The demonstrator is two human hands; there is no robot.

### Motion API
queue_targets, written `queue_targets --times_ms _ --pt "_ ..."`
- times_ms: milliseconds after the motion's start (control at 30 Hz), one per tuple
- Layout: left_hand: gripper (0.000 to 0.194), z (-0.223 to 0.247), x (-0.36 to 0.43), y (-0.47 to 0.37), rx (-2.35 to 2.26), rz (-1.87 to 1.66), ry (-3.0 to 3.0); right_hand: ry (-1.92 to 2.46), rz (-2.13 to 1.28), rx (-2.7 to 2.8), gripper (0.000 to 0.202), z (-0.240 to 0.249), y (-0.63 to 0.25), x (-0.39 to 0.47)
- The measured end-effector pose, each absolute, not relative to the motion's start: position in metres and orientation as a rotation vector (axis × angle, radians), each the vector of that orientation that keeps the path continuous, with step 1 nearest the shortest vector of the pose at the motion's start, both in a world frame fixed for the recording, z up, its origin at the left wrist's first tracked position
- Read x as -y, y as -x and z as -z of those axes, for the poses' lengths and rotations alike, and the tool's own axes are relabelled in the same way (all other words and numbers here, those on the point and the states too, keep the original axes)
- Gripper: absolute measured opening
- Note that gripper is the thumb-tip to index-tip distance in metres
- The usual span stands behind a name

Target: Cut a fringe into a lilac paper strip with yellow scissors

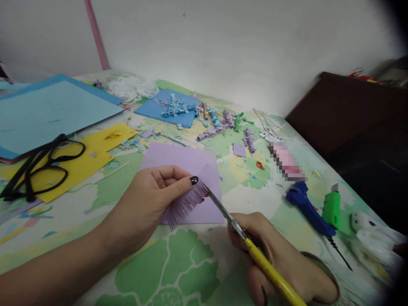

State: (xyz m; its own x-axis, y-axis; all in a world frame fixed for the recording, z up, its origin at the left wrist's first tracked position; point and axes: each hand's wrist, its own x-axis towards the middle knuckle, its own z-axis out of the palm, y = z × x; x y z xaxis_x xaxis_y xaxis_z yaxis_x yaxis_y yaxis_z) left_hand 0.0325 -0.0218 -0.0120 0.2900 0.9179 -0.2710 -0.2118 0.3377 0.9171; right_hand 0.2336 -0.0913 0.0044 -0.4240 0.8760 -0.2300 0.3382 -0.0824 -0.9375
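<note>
My left hand (149, 199) pinches a purple paper strip (189, 202) whose lower edge is cut into a thin fringe. In my right hand (264, 250) are scissors (270, 270) with yellow handles. Their blade tips touch the strip's right end, just beside my left thumb. Under the strip lies a flat purple sheet (178, 155) on the patterned tablecloth. Part of the strip is hidden behind my left fingers.
Black glasses (47, 165) rest on yellow paper (92, 148) at the left, near light blue sheets (60, 110). Curled paper pieces (216, 123) lie farther back. A blue glue gun (309, 208) and green cutter (332, 208) lie at the right.
</note>
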Motion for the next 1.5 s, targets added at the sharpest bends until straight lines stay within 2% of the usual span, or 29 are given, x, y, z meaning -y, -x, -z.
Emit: queue_targets --times_ms 333,1500 --pt "0.011 0.0134 0.0218 -0.0323 -0.987 -0.907 -0.935 1.247 -1.584 1.718 0.050 -0.0073 -0.2312 0.0888" --pt "0.012 0.0138 0.0215 -0.0328 -0.984 -0.914 -0.924 1.244 -1.543 1.689 0.057 -0.0049 -0.2311 0.0890"
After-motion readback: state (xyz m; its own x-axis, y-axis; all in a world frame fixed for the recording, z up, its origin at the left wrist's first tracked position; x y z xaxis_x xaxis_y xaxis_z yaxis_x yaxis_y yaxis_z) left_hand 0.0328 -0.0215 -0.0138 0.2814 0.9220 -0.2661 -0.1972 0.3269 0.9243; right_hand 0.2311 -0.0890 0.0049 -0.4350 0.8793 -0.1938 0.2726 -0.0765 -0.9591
